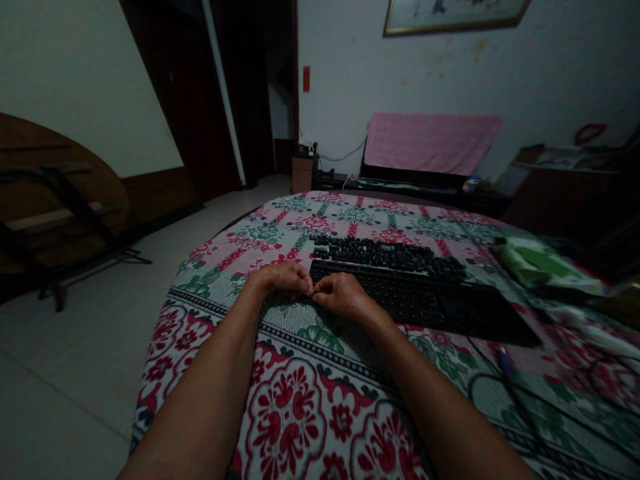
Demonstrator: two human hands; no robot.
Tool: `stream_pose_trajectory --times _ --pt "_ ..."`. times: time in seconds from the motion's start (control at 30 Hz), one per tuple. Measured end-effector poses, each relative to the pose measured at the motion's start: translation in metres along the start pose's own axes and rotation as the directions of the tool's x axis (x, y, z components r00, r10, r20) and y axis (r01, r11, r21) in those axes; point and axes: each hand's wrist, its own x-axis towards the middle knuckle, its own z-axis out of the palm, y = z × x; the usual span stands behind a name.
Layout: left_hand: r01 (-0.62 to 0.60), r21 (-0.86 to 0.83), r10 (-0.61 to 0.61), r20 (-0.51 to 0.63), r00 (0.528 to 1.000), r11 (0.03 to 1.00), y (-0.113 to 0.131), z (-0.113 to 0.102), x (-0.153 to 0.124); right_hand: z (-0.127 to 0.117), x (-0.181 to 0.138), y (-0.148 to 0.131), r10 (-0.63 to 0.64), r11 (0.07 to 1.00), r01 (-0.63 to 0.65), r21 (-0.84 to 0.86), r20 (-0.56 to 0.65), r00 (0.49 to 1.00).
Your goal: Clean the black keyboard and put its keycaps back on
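Observation:
A black keyboard base point(400, 298) lies on the patterned tablecloth, with its keycaps off and rows of small studs showing. My left hand point(289, 277) is at its left end, fingers pinched together. Meeting it there, my right hand point(343, 293) rests over the base's left end with thumb and fingertips closed. Whatever is between the fingertips is too small and dark to make out. Behind the base, loose black keycaps point(390, 257) lie in a long band.
On the right are a green and white plastic package point(545, 267), a black cable point(530, 387) and a purple-handled tool point(505, 363). The floral tablecloth point(285, 413) covers the table. A pink towel point(433, 141) hangs at the back wall; a folded round table point(60, 193) leans at left.

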Motion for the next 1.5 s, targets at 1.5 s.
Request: stream_pose_trajectory --times 1.5 --pt "0.023 -0.025 -0.023 -0.017 1.000 0.999 0.006 -0.007 0.003 -0.011 -0.006 0.007 -0.153 0.988 0.153 -0.009 0.025 0.988"
